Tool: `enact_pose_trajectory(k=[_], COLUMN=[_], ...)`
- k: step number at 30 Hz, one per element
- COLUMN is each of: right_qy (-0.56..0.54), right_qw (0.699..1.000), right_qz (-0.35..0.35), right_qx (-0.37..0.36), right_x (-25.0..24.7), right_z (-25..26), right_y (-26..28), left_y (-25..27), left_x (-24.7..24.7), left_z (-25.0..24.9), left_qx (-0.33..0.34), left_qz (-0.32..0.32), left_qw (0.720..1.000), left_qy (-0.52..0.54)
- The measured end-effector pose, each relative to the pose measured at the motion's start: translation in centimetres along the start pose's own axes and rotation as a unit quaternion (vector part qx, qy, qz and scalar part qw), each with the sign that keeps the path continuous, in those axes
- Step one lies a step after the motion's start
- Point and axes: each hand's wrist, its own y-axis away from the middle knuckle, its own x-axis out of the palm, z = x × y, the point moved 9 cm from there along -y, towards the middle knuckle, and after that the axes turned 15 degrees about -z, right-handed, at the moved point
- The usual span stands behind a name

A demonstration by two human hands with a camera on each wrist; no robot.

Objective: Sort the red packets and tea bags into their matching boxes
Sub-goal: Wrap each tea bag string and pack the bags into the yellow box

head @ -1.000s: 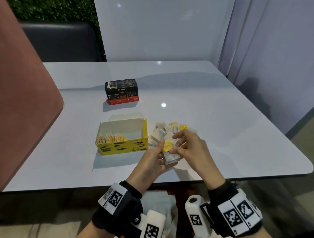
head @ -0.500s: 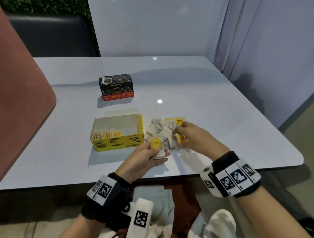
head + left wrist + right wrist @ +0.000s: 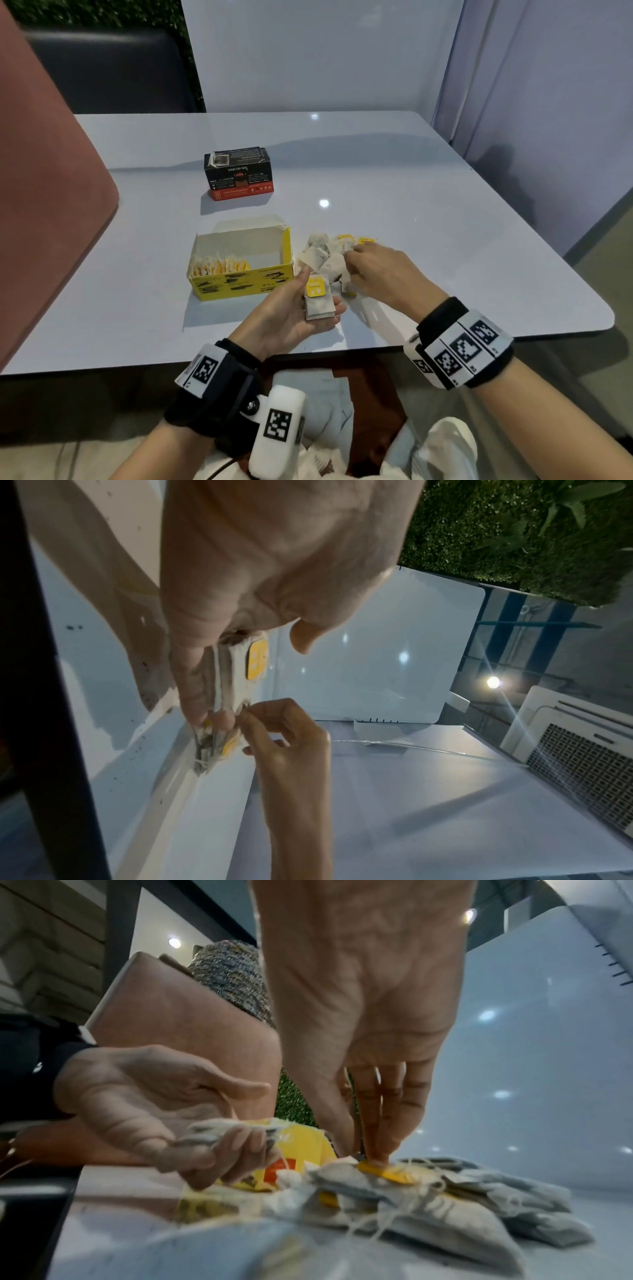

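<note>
Several tea bags point(image 3: 319, 305) gripped as a small stack in the cupped left hand point(image 3: 287, 320), just beside the yellow box point(image 3: 239, 286). Back at the loose pile point(image 3: 325, 258) on the bench point(image 3: 445, 240) since a second ago: right hand point(image 3: 380, 270), pinching a yellow tag point(image 3: 387, 1171). Stack likely grown by one, another bag about to follow. Yellow box only part filled; black-and-red box point(image 3: 239, 171) closed, well apart. No red packets seen.

The right hand point(image 3: 380, 270) covers part of the tea bag pile point(image 3: 325, 260). Small print on the black box point(image 3: 238, 173) is unreadable; the nearest tea bags blur in the right wrist view.
</note>
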Motion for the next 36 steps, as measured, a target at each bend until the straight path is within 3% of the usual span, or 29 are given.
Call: enact_pose_trajectory(k=[4,9,16,20,26,28,30,33,36], right_qy=[-0.050,0.010,0.010,-0.077,-0.218,-0.252,-0.268,-0.138,-0.068], right_qw=[0.996,0.999,0.999,0.986,0.952,0.936,0.930,0.960,0.965], right_qz=[-0.054,0.050,0.039,-0.003,-0.101,-0.178,-0.242,-0.227,-0.201], right_qx=[0.045,0.006,0.033,0.147,0.191,0.167,0.076,-0.092,-0.157], right_x=[-2.1,0.8,0.1,-2.5,-6.3,-7.9,-9.1,-7.5,-5.6], right_z=[-1.5,0.5,-0.5,-4.0,-6.5,-5.4,-2.4,2.9,4.5], right_y=[-0.3,0.0,-0.7,-0.5,0.0,0.1,0.7,3.2,5.3], left_y=[0.0,-0.2,-0.2,0.0,0.6,0.8,0.9,1.0,0.9], left_x=[-0.1,0.0,-0.2,0.1,2.0,2.6,3.1,3.2,2.8], left_z=[0.0,0.0,-0.1,0.3,1.4,1.5,1.1,0.3,-0.3], left_qx=[-0.020,-0.012,-0.016,-0.045,-0.105,-0.113,-0.107,-0.067,-0.033], left_qz=[0.002,0.000,0.006,0.022,0.078,0.092,0.102,0.111,0.116], left_qw=[1.000,1.000,1.000,0.999,0.991,0.988,0.988,0.990,0.992], left_qy=[0.002,-0.002,-0.006,0.016,0.034,0.041,0.052,0.047,0.036])
